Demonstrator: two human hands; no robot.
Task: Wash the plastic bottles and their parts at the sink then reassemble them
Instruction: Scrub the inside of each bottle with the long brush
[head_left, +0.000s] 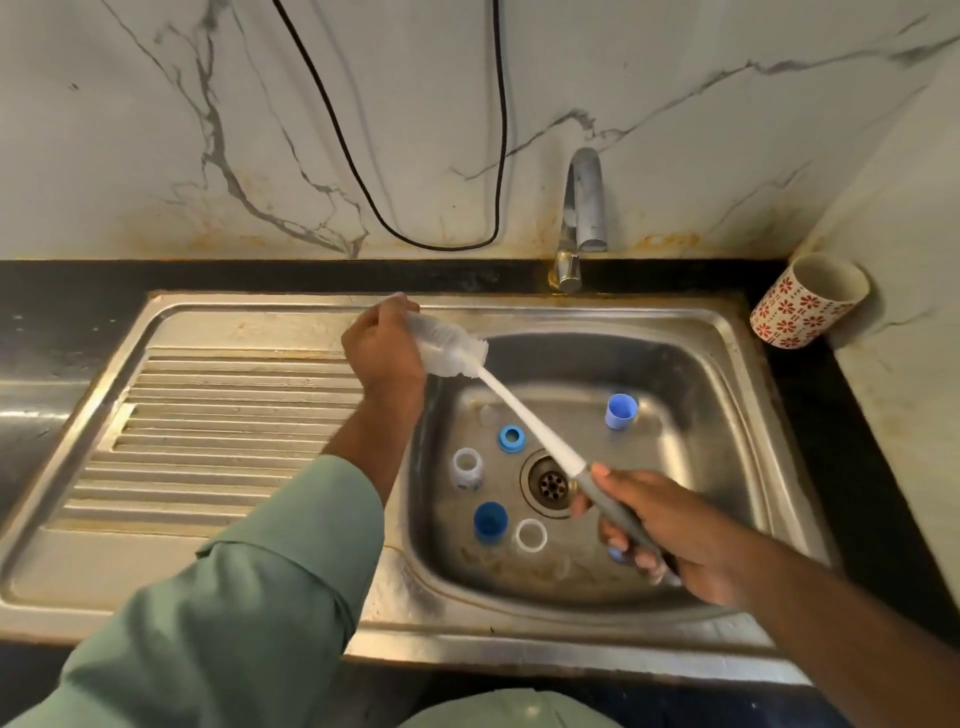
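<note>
Bottle parts lie in the steel sink (727, 332), whose ribbed drainboard (208, 431) is at the left and whose tap (584, 208) is at the far edge; a patterned cup (808, 301) leans at the far right. Over the far left side of the basin, the left hand (384, 348) grips a clear plastic bottle (441, 345), and the right hand (670, 530) is closed around the grey handle of a bottle brush (524, 410), its head inside this bottle. Around the drain (549, 483) lie a light blue cap (621, 411), a dark blue cap (490, 522), a clear collar (467, 467), a blue ring (510, 437) and a white ring (531, 535).

Pale green sleeve (249, 587), left arm
</note>
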